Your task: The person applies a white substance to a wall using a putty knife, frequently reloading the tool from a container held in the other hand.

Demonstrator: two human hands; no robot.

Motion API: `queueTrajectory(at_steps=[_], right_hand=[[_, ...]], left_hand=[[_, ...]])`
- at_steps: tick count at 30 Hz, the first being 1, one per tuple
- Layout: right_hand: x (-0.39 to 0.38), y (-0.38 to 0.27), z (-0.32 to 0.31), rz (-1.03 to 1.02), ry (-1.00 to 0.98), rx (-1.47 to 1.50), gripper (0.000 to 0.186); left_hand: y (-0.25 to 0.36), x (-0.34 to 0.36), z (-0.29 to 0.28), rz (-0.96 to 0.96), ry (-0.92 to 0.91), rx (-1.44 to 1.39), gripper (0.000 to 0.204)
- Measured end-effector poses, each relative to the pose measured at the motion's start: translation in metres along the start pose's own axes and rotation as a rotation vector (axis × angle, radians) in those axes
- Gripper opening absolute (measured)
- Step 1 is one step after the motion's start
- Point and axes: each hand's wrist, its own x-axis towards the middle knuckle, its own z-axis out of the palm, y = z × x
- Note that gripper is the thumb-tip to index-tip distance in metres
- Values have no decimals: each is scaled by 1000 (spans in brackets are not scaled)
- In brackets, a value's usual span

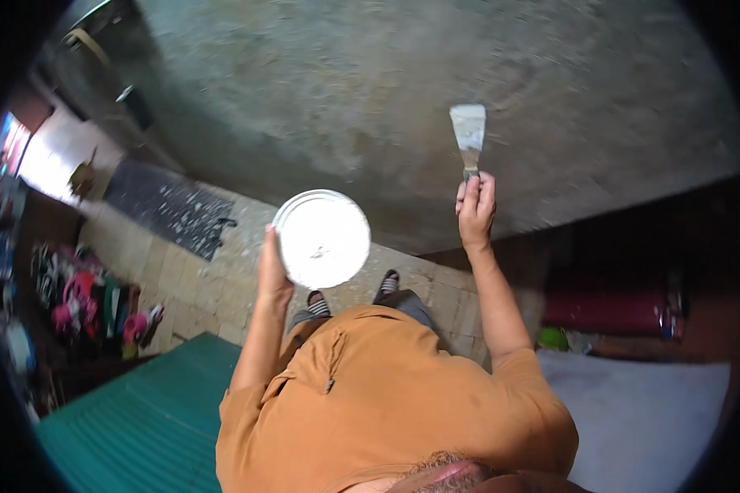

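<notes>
My left hand [272,267] grips the side of a round white tub [322,246], held in front of my body. Inside it shows a white surface with a small rough patch; its depth is hard to judge. Out to the right, my right hand [476,212] is closed around the handle of a putty knife [469,130]. Its wide blade points up and away from me and has white material smeared on it. Behind the blade rises a rough grey-green wall [345,90]; I cannot tell whether the blade touches it.
A dark mat [168,207] speckled with white lies on the tiled floor [191,297] at left. Nearer are a cluttered pile of colourful items [86,300] and a green ridged surface [156,419]. On the right are a dark red object [604,311] and a pale grey flat surface [641,411].
</notes>
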Motion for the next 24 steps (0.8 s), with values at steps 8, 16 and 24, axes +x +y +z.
queueTrajectory(at_steps=[8,16,24], right_hand=[[89,-130,-129,-510,-51,-811,24],[144,-183,-121,-707,-166,-936,24],[155,-184,-123,-633,-101,-1081,28]], left_hand=[[-3,0,10,-3,-30,-39,61],[-19,-12,37,3,-60,-94,62],[-41,-13,36,-16,-37,-132,63]])
